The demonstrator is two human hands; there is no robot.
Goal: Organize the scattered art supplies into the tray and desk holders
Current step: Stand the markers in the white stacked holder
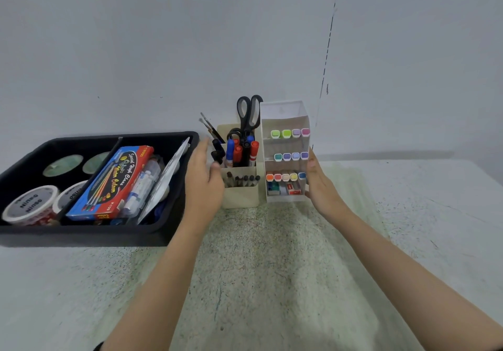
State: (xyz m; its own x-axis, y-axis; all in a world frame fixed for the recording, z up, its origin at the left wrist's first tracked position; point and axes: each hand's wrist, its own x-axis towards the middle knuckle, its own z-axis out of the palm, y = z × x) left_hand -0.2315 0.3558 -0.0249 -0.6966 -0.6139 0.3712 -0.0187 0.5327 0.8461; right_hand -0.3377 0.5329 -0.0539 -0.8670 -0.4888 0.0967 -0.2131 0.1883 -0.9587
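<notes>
A cream desk holder (pixel 242 192) stands at the back of the table with scissors (pixel 248 114), blue and red markers (pixel 239 150) and brushes in it. Beside it on the right stands a white tiered holder (pixel 283 111) with rows of coloured marker caps and small boxes at the bottom. My left hand (pixel 202 182) lies flat with straight fingers against the cream holder's left side. My right hand (pixel 321 184) lies flat against the tiered holder's right side. A black tray (pixel 81 235) at the left holds tape rolls (pixel 30 205), a watercolour box (pixel 114 182) and a palette.
The table (pixel 272 269) has a speckled, paint-stained mat in front of the holders. A plain wall rises right behind the holders. The tray sits close to my left forearm.
</notes>
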